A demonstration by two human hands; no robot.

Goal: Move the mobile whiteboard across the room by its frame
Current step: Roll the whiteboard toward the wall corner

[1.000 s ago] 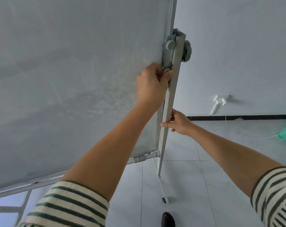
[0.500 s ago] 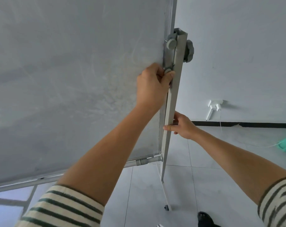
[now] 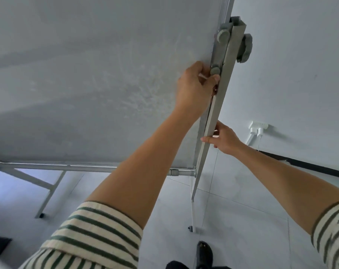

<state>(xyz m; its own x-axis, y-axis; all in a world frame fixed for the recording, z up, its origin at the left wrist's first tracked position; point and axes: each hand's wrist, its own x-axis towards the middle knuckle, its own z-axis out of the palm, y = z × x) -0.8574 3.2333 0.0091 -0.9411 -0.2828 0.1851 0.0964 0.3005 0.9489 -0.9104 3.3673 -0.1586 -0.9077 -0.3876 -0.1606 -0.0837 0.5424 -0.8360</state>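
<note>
The mobile whiteboard (image 3: 91,78) fills the upper left, its grey-white panel smudged. Its grey metal upright frame post (image 3: 226,74) runs down the panel's right edge, with round knobs near the top. My left hand (image 3: 196,88) is wrapped around the panel's edge and the post, just below a small knob. Lower down, my right hand (image 3: 223,137) grips the same post from the right side. The post's foot ends at a small castor (image 3: 191,228) on the floor.
A white wall stands close on the right, with a socket and plugs (image 3: 257,129) and a dark skirting strip (image 3: 308,164). The stand's crossbar (image 3: 83,167) and left leg (image 3: 48,195) show under the panel. My shoe (image 3: 204,253) is on the grey tiled floor.
The whiteboard has shifted: its post sits further right in view, and the crossbar and left leg have come into sight. Both hands keep their hold on the post. My foot has stepped forward.
</note>
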